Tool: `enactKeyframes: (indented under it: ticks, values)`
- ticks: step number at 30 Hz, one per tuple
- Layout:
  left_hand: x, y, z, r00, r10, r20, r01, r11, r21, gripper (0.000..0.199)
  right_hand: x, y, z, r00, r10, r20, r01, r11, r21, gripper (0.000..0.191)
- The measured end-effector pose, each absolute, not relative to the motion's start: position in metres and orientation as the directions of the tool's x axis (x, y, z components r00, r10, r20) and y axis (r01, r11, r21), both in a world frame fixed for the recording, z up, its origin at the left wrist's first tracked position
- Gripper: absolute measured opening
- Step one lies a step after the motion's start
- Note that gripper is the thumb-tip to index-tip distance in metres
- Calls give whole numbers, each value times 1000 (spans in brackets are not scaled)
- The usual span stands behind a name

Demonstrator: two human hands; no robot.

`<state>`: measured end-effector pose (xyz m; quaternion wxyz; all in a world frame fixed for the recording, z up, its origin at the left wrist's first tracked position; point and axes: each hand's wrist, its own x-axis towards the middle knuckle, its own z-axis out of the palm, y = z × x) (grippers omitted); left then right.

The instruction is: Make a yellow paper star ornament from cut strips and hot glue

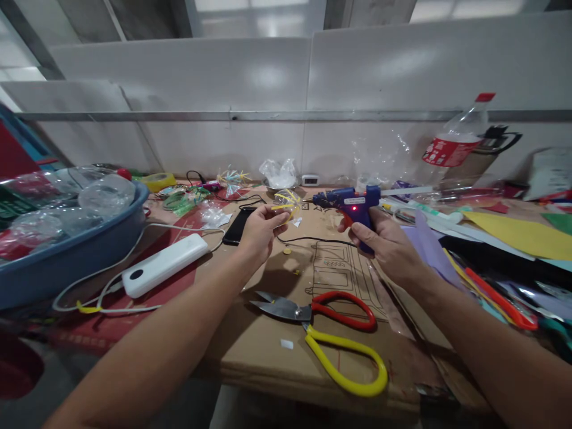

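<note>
My left hand (261,233) pinches a clear plastic piece with yellow strips (288,202) fanning out from it, held up over the cardboard (277,280). My right hand (384,238) is wrapped around the handle of a blue glue gun (353,199), its small red light lit. From the back of the gun sticks a whitish glue stick (406,190). The nozzle points left and is close to the yellow-stripped piece; whether they touch I cannot tell. Below both hands, scissors (308,316) with one red and one yellow handle lie partly open on the cardboard.
At left stands a blue basin (67,256) full of plastic bottles. A white power strip (165,265) with a looping cable and a black phone (241,225) lie nearby. A bottle with a red cap (465,134) stands back right, above coloured sheets (518,232) and tools.
</note>
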<state>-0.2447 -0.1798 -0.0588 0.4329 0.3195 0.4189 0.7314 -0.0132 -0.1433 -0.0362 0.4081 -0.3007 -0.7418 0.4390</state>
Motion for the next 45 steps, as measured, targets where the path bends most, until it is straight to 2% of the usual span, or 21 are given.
enactKeyframes:
  ticks: [11, 21, 30, 40, 45]
  values:
    - [-241, -183, -58, -368, 920, 137, -338, -270, 902, 27, -10, -139, -40, -458, 802, 385, 177, 506, -844, 22]
    - [-238, -184, -56, -360, 920, 154, -330, -280, 901, 26, -11, -137, -42, -454, 792, 408, 132, 512, -849, 26]
    - [-238, -184, -57, -369, 916, 160, -317, -285, 905, 25, -10, -137, -43, -459, 788, 410, 103, 505, -857, 22]
    - [-235, -185, -55, -457, 863, 215, -201, -335, 920, 26, -11, -139, -43, -448, 800, 398, 68, 475, -877, 19]
    - [-232, -188, -53, -443, 877, 185, -282, -332, 900, 32, -13, -142, -42, -450, 804, 389, 20, 444, -896, 16]
